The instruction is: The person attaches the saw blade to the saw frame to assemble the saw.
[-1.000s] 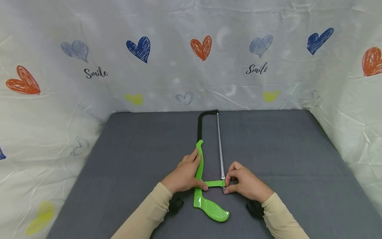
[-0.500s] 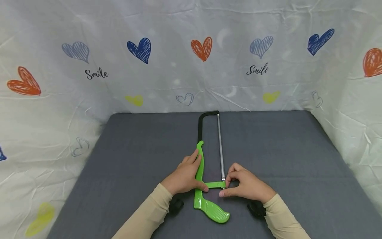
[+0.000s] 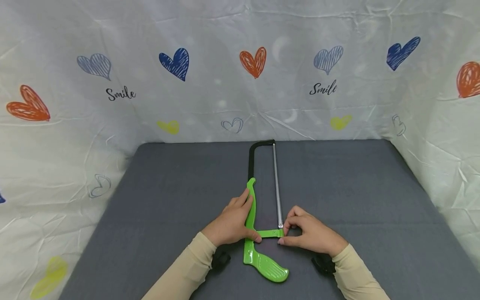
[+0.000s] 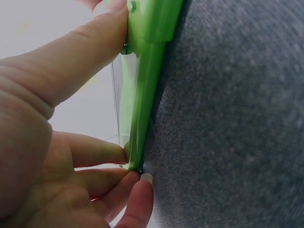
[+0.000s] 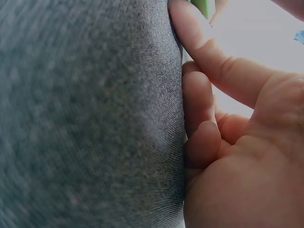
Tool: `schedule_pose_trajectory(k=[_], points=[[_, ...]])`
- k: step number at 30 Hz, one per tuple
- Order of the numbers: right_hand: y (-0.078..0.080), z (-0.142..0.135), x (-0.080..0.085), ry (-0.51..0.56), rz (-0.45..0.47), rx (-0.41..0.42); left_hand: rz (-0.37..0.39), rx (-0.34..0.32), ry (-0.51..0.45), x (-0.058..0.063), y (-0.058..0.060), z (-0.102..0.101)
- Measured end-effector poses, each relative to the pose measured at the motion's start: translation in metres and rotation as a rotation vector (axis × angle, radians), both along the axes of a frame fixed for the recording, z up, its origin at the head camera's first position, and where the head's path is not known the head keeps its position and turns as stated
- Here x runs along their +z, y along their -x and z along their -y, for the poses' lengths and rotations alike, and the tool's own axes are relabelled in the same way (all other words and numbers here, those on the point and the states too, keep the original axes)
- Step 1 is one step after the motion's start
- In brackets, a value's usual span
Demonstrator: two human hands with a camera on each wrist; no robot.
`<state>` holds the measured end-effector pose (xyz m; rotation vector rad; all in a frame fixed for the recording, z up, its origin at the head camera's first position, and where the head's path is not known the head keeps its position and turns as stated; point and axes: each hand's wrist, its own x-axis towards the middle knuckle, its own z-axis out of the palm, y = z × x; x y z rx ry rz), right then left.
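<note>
A hacksaw with a bright green handle [image 3: 267, 266], black front frame [image 3: 251, 162] and silver blade [image 3: 277, 185] lies flat on the table, pointing away from me. My left hand [image 3: 229, 221] grips the green frame, fingers along its left side, thumb over the short green crossbar [image 3: 269, 233]. At the crossbar's right end, my right hand [image 3: 314, 234] pinches around the blade's near fastening, thumb on the near side. That small metal fastener is covered by the fingertips. In the left wrist view, right fingers meet the crossbar's tip [image 4: 135, 159]. The right wrist view shows curled fingers [image 5: 197, 97].
Dark grey cloth [image 3: 180, 179] covers the table. A pale curtain [image 3: 210, 100] with printed hearts and words hangs along the back and sides. Black wrist straps [image 3: 220, 260] sit beneath both forearms.
My right thumb slid left under the crossbar, then back slightly right. The small silver fastener end, visible a second ago, is now covered. The left hand keeps its hold; the saw lies still.
</note>
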<state>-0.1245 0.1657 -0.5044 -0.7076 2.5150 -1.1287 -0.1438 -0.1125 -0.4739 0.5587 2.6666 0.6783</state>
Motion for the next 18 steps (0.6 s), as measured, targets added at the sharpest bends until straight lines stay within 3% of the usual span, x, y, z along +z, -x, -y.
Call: schedule_pose_trajectory(k=[18], points=[[0.0, -0.0035, 0.0013, 0.045, 0.002, 0.045, -0.007, 0.0, -0.014, 0.0006, -0.0016, 0.0009]])
